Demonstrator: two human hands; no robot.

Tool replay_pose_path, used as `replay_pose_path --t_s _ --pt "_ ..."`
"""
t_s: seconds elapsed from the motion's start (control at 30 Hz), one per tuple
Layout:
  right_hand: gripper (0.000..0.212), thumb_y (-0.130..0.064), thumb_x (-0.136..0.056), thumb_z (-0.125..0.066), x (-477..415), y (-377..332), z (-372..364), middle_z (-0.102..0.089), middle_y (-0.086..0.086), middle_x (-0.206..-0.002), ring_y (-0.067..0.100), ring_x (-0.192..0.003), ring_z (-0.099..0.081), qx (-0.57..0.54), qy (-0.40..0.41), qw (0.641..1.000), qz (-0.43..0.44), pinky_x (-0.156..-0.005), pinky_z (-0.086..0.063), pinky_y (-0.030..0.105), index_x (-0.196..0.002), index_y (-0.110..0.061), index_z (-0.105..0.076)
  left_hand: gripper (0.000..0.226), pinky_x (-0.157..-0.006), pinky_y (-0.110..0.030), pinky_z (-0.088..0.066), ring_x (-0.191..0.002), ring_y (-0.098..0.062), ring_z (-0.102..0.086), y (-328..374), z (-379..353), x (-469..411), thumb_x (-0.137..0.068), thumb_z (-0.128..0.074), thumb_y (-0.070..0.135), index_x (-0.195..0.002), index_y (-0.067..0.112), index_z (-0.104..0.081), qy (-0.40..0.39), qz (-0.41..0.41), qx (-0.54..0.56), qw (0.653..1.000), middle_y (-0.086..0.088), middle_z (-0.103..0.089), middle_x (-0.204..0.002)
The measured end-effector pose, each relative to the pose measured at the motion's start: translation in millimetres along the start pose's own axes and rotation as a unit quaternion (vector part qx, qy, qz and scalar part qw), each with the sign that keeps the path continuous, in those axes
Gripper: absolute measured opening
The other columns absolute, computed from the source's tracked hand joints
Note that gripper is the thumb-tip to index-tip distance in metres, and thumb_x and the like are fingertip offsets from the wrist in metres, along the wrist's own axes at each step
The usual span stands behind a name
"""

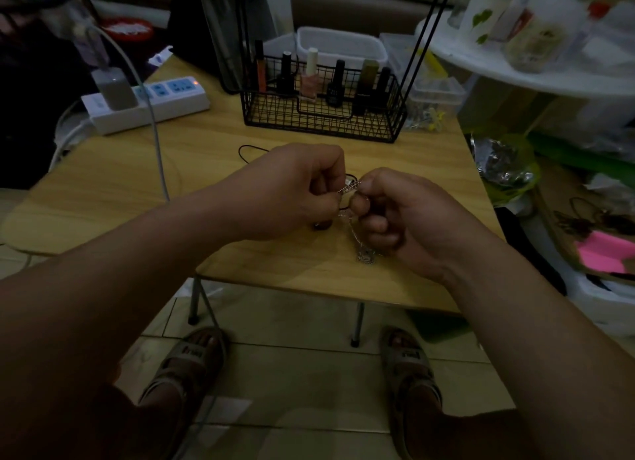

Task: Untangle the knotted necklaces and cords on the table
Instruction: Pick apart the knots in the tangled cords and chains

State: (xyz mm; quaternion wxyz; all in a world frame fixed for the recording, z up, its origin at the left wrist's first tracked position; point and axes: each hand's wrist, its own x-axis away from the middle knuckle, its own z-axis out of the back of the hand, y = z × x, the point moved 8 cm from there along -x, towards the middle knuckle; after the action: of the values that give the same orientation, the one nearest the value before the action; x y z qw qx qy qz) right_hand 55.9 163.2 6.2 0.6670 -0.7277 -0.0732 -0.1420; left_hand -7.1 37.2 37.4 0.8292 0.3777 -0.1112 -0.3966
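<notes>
This is a lived-in room of a home. A low wooden desk (206,157) stands on a tiled floor (302,367) before a sofa (360,2) at the top of the frame. It carries a wire basket (323,123) of nail polish bottles (309,81) and a power strip (147,102). A cluttered white shelf (515,71) fills the upper right, and slippers (185,360) are on the feet below.

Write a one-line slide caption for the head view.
Left hand and right hand pinch a silver chain tangled with black cord over a table.

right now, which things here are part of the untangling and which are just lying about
In the job:
silver chain, pinched between left hand and right hand
black cord, looped on the table behind the hands

Lying about:
wire basket of nail polish bottles
power strip
white tub
</notes>
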Motion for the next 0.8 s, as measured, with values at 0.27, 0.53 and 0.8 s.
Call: replay_pose_path --t_s 0.27,0.53,0.8 --pt "0.007 -0.02 -0.095 -0.07 5 -12 13 -0.067 -0.004 -0.07 0.003 -0.057 -0.053 0.287 0.017 0.957 0.047 -0.052 -0.042 0.017 -0.094 -0.017 -0.076 0.012 -0.056 -0.017 -0.044 -0.074 -0.006 -0.058 -8 -1 2 -0.091 -0.073 0.019 -0.093 0.026 -0.063 -0.004 0.005 -0.079 0.997 0.007 -0.063 -0.08" --pt "0.009 -0.013 -0.099 -0.062 6 -24 6 -0.065 0.0 -0.072 0.014 -0.075 -0.064 0.034 0.015 0.994 0.1 -0.084 -0.052 0.034 -0.101 -0.011 -0.07 0.003 -0.063 -0.019 -0.044 -0.076 0.002 -0.062 -8 -10 0 -0.096 -0.07 0.026 -0.095 0.029 -0.07 -0.035 0.022 -0.064 0.997 0.012 -0.068 -0.085" --pt "0.007 -0.01 -0.1 -0.06 4 -26 25 -0.054 -0.001 -0.07 0.008 -0.052 -0.036 -0.026 0.027 0.996 0.078 -0.044 -0.031 0.02 -0.1 -0.014 -0.066 0.012 -0.09 -0.041 -0.059 -0.098 -0.021 -0.075 -23 3 -1 -0.106 -0.054 0.015 -0.108 0.01 -0.065 0.026 0.138 0.216 0.966 -0.006 -0.078 -0.099"
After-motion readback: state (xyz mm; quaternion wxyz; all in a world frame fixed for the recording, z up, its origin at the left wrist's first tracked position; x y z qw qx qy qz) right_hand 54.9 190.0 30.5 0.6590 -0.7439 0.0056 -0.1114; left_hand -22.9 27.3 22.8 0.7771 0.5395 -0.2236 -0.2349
